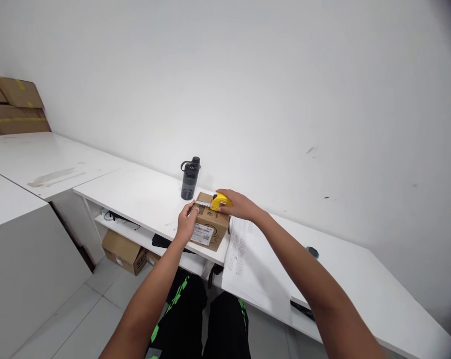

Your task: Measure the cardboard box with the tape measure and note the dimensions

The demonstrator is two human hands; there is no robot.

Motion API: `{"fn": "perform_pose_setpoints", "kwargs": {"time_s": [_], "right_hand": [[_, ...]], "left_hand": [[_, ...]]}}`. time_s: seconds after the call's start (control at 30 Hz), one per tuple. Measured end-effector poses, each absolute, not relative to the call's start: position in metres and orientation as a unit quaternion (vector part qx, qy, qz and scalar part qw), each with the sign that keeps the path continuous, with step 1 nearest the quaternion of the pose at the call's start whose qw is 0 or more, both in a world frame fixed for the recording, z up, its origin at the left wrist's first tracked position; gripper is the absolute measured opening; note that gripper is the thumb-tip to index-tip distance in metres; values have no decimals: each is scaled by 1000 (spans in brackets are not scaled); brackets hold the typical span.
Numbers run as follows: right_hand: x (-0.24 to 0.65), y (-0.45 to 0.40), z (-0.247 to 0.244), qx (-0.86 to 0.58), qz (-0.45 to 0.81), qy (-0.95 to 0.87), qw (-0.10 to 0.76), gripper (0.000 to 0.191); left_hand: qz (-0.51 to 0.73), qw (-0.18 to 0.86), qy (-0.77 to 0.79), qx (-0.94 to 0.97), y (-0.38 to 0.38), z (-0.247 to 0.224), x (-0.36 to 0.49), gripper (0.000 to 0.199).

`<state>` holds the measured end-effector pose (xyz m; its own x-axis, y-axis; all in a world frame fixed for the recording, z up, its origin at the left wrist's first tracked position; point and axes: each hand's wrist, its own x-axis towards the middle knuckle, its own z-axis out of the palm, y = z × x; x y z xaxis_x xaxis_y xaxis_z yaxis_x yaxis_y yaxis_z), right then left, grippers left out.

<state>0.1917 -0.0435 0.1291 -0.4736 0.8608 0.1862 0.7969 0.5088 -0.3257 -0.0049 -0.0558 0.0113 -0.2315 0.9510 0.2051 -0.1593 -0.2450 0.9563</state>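
Note:
A small cardboard box (220,234) with a white label on its front stands on the white desk. Over its top lies a yellow tape measure (220,201), its blade (203,203) drawn out a short way to the left. My right hand (237,204) is closed round the tape measure's case at the box's right side. With thumb and fingers my left hand (188,219) pinches the blade's free end at the box's left edge. Just behind the box a dark water bottle (190,179) stands upright.
Sheets of paper with handwriting (238,249) lie right of the box. A small dark object (312,252) sits farther right. Below the desk, a shelf holds black items, and a cardboard box (122,249) is on the floor. Larger cartons (19,119) are stacked at far left.

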Motion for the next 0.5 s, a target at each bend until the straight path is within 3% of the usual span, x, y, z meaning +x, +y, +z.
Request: {"fn": "perform_pose_setpoints", "kwargs": {"time_s": [0.27, 0.5], "right_hand": [[138, -29, 118, -447, 55, -868, 209, 54], [137, -31, 102, -477, 94, -830, 275, 57]], "left_hand": [[664, 423, 430, 442, -53, 9, -5, 39], [654, 445, 420, 445, -57, 8, 1, 50]]}}
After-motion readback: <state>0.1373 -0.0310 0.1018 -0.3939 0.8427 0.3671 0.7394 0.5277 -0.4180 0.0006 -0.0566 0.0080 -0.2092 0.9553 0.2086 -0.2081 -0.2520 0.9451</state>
